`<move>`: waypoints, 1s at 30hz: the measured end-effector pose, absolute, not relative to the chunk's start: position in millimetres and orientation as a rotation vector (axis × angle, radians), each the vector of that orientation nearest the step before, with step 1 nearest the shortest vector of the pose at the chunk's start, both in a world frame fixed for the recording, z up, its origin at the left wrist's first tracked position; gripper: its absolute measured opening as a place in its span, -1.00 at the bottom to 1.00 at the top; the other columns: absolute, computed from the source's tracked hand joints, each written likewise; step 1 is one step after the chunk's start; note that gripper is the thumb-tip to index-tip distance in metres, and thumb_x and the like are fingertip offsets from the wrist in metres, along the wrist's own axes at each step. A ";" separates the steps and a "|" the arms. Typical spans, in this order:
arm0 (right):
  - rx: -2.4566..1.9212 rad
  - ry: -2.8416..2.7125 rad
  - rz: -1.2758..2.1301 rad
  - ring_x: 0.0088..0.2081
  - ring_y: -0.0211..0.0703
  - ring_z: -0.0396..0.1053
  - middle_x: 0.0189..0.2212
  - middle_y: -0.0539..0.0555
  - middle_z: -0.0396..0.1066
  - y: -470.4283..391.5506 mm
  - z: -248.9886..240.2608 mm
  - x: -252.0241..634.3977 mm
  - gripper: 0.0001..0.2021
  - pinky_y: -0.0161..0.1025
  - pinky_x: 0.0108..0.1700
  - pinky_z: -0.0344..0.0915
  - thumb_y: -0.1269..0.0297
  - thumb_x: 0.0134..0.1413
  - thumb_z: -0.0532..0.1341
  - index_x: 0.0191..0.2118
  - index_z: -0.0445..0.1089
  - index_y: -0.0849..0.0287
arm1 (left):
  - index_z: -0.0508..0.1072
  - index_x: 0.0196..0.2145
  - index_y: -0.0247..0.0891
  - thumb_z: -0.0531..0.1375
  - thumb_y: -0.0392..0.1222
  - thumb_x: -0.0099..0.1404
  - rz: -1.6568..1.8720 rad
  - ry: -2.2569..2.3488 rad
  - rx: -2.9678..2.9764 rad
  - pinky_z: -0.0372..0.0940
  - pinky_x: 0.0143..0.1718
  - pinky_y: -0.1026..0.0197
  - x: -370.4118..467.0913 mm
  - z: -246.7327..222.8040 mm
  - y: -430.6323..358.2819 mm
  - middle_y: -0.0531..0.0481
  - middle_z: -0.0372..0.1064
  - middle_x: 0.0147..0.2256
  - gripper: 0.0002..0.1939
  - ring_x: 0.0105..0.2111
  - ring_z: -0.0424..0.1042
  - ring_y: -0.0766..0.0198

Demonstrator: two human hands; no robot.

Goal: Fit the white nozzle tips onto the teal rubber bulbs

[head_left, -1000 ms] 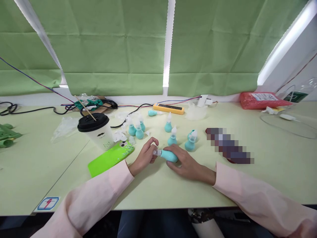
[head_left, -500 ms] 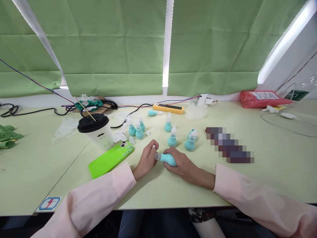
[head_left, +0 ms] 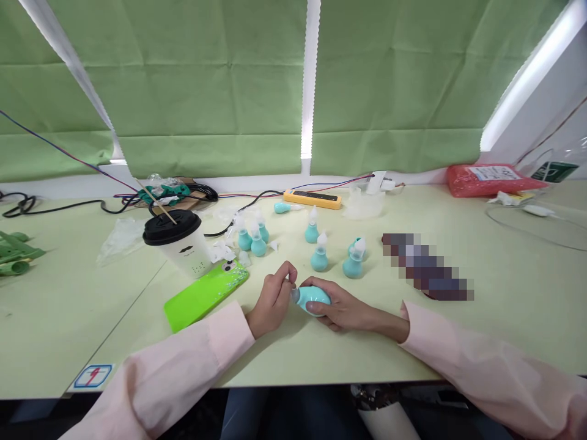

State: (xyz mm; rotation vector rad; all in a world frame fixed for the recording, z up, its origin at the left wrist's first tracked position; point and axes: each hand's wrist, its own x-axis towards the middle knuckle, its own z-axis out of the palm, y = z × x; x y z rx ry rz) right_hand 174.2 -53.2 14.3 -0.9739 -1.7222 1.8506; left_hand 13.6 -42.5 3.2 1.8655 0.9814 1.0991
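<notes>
Right of the green phone point(head_left: 206, 295), I clasped the teal bulb point(head_left: 316, 294) in my right hand point(head_left: 347, 308) and pinched its clear neck point(head_left: 294, 295) with my left hand point(head_left: 274, 299), axial alignment seeming advisable.

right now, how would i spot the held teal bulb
At the pale green table, find the pink-sleeved right hand. It holds the glossy, rounded teal bulb, the only one in hand; other teal bulbs stand or lie beyond.
</notes>
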 end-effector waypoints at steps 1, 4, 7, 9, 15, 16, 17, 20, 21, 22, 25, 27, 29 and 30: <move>-0.984 -1.709 1.902 -0.73 -0.48 -0.16 -0.75 -0.23 -0.13 -52.6 16.9 174.7 -0.73 -0.49 -0.72 -0.14 0.11 -0.05 0.08 -0.25 0.05 0.11 | 0.00 -0.52 -0.23 -0.19 -0.33 0.14 1.083 0.968 1.904 -0.16 -0.64 0.36 12.9 4.1 -43.4 0.21 -0.22 -0.71 -0.88 -0.68 -0.17 0.44; -1.038 -1.680 2.018 -0.73 -0.49 -0.18 -0.76 -0.24 -0.16 -51.0 22.8 175.5 -0.75 -0.50 -0.72 -0.16 0.15 -0.06 0.10 -0.27 0.05 0.10 | 0.02 -0.52 -0.23 -0.19 -0.33 0.14 1.026 0.948 2.031 -0.15 -0.62 0.34 11.0 6.5 -45.7 0.20 -0.19 -0.70 -0.88 -0.67 -0.15 0.42; -1.070 -1.629 2.088 -0.73 -0.50 -0.22 -0.75 -0.24 -0.19 -49.6 23.5 176.1 -0.77 -0.50 -0.72 -0.19 0.19 -0.07 0.10 -0.28 0.07 0.09 | 0.03 -0.52 -0.23 -0.17 -0.34 0.13 0.992 0.961 2.149 -0.12 -0.60 0.33 9.5 8.8 -46.6 0.17 -0.14 -0.67 -0.89 -0.65 -0.12 0.41; -1.061 -1.601 2.129 -0.73 -0.50 -0.22 -0.75 -0.24 -0.19 -48.6 22.3 176.5 -0.77 -0.50 -0.73 -0.21 0.20 -0.08 0.10 -0.26 0.07 0.09 | 0.04 -0.51 -0.23 -0.17 -0.35 0.13 0.983 0.962 2.216 -0.09 -0.57 0.32 8.8 10.4 -46.5 0.16 -0.10 -0.65 -0.89 -0.64 -0.10 0.40; -1.008 -1.699 2.147 -0.72 -0.53 -0.11 -0.69 -0.21 -0.03 -47.1 21.1 178.0 -0.67 -0.52 -0.75 -0.16 0.30 -0.22 0.22 -0.26 0.10 0.14 | 0.10 -0.50 -0.22 -0.13 -0.34 0.09 0.928 0.831 2.361 -0.05 -0.56 0.29 6.6 13.4 -46.3 0.11 0.01 -0.62 -0.90 -0.66 -0.03 0.38; -1.008 -1.726 2.141 -0.71 -0.53 -0.07 -0.66 -0.20 0.02 -47.3 21.1 178.1 -0.63 -0.52 -0.75 -0.14 0.32 -0.27 0.25 -0.27 0.11 0.15 | 0.11 -0.50 -0.22 -0.12 -0.34 0.09 0.925 0.817 2.371 -0.04 -0.57 0.29 6.1 13.3 -46.3 0.11 0.01 -0.64 -0.91 -0.67 -0.03 0.38; -1.004 -1.743 2.138 -0.69 -0.52 -0.03 -0.62 -0.18 0.06 -47.5 20.9 178.2 -0.60 -0.52 -0.75 -0.12 0.35 -0.32 0.27 -0.27 0.12 0.15 | 0.13 -0.50 -0.22 -0.12 -0.34 0.08 0.928 0.806 2.387 -0.04 -0.58 0.29 5.6 13.1 -46.3 0.10 0.01 -0.65 -0.90 -0.67 -0.02 0.37; -0.962 -1.745 2.177 -0.65 -0.51 0.02 -0.55 -0.14 0.12 -48.2 20.0 178.4 -0.55 -0.53 -0.76 -0.14 0.40 -0.39 0.30 -0.26 0.14 0.16 | 0.15 -0.52 -0.22 -0.11 -0.34 0.06 0.964 0.745 2.482 -0.03 -0.59 0.29 3.9 10.6 -45.1 0.08 0.07 -0.66 -0.90 -0.68 0.01 0.36; -0.952 -1.728 2.206 -0.65 -0.52 0.02 -0.55 -0.14 0.12 -48.4 19.9 178.6 -0.56 -0.53 -0.76 -0.16 0.41 -0.39 0.30 -0.27 0.15 0.16 | 0.15 -0.53 -0.22 -0.12 -0.34 0.05 0.969 0.717 2.520 -0.02 -0.60 0.29 3.4 9.2 -44.2 0.07 0.08 -0.67 -0.89 -0.68 0.01 0.36; -0.945 -1.705 2.239 -0.65 -0.52 0.01 -0.54 -0.14 0.13 -48.6 20.0 178.9 -0.57 -0.53 -0.77 -0.18 0.41 -0.39 0.30 -0.28 0.15 0.16 | 0.14 -0.55 -0.22 -0.12 -0.33 0.04 0.968 0.683 2.555 -0.03 -0.61 0.29 2.9 7.6 -43.2 0.07 0.09 -0.67 -0.89 -0.69 0.01 0.36; -0.922 -1.631 2.356 -0.67 -0.55 -0.03 -0.54 -0.13 0.13 -49.2 21.6 179.6 -0.61 -0.53 -0.77 -0.25 0.41 -0.39 0.30 -0.33 0.16 0.18 | 0.12 -0.60 -0.21 -0.13 -0.31 0.02 0.958 0.575 2.622 -0.06 -0.64 0.28 2.4 2.3 -39.5 0.07 0.07 -0.70 -0.88 -0.72 -0.04 0.37; -0.917 -1.591 2.421 -0.69 -0.57 -0.09 -0.57 -0.14 0.12 -49.5 23.3 179.8 -0.64 -0.52 -0.76 -0.29 0.42 -0.37 0.28 -0.35 0.16 0.19 | 0.10 -0.63 -0.20 -0.12 -0.28 0.01 0.968 0.516 2.653 -0.11 -0.65 0.27 3.0 0.7 -38.0 0.07 0.04 -0.71 -0.88 -0.72 -0.07 0.37; -0.929 -1.559 2.482 -0.71 -0.58 -0.15 -0.60 -0.16 0.09 -49.9 24.9 179.4 -0.67 -0.51 -0.76 -0.32 0.43 -0.36 0.27 -0.36 0.16 0.20 | 0.09 -0.67 -0.20 -0.10 -0.26 0.00 0.955 0.497 2.684 -0.18 -0.67 0.26 4.3 2.2 -37.8 0.08 -0.01 -0.74 -0.86 -0.72 -0.10 0.37; -0.940 -1.543 2.503 -0.71 -0.59 -0.17 -0.61 -0.17 0.08 -50.2 25.7 179.0 -0.68 -0.51 -0.76 -0.32 0.44 -0.36 0.26 -0.38 0.16 0.20 | 0.08 -0.68 -0.20 -0.09 -0.24 0.00 0.932 0.504 2.694 -0.21 -0.67 0.26 4.9 4.1 -38.2 0.09 -0.04 -0.75 -0.85 -0.72 -0.12 0.37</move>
